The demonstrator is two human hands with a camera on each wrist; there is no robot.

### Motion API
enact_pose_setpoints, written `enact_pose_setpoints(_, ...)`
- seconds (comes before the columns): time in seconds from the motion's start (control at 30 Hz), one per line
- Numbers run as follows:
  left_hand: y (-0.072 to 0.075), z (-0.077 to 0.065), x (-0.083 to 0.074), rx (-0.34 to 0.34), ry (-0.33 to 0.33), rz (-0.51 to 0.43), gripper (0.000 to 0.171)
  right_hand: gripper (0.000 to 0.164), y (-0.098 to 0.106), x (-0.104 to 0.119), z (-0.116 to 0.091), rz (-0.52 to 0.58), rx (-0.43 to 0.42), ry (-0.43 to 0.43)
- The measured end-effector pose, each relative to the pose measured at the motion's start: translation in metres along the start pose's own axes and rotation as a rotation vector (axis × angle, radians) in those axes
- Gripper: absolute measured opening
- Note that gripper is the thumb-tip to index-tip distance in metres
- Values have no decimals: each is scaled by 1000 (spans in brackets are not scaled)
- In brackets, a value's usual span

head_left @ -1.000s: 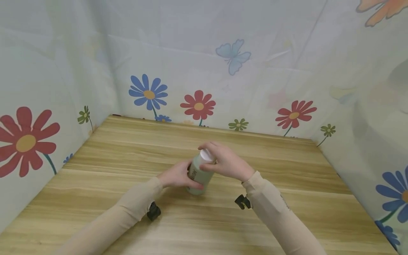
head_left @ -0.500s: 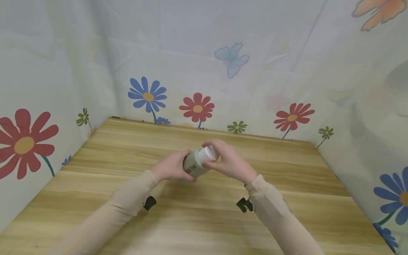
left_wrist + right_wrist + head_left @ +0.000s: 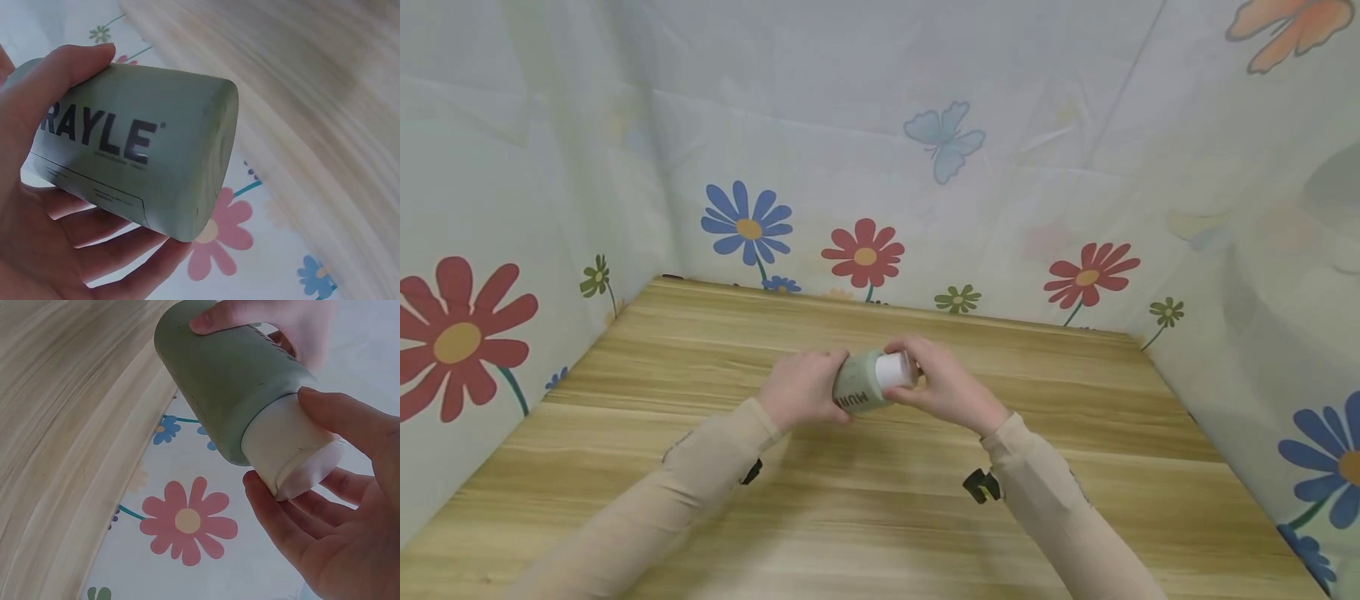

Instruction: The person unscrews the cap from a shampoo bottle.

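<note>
The left hand (image 3: 801, 388) grips a pale green bottle (image 3: 856, 387) round its body, thumb on one side and fingers on the other; the right hand (image 3: 953, 390) holds the bottle's white cap (image 3: 892, 371) between thumb and fingers; the bottle, tipped nearly sideways between both hands, is above the wood-grain tabletop (image 3: 865, 517); a flower-printed sheet (image 3: 820, 92) hangs behind.

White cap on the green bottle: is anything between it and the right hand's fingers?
Nothing visible. The right hand has its fingers directly on the white cap; the left hand grips the green bottle by its body, clear of the cap.
</note>
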State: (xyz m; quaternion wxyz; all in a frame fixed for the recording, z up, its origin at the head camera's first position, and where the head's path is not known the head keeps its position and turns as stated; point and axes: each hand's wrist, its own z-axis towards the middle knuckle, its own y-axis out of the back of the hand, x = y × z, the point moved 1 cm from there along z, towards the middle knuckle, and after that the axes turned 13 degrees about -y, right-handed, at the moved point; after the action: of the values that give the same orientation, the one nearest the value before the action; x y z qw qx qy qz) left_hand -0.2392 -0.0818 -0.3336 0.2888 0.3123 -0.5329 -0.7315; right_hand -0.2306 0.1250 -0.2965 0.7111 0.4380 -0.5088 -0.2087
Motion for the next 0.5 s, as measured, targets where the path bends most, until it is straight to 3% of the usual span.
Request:
enact_pose_setpoints(0.3, 14, 1, -1, -23, -4, 45, 66, 44, 6, 6, 0, 0, -6, -27)
enact_pose_setpoints(0.5, 15, 0, -1, -24, 0, 55, 67, 44, 5, 7, -1, 0, -34, 2)
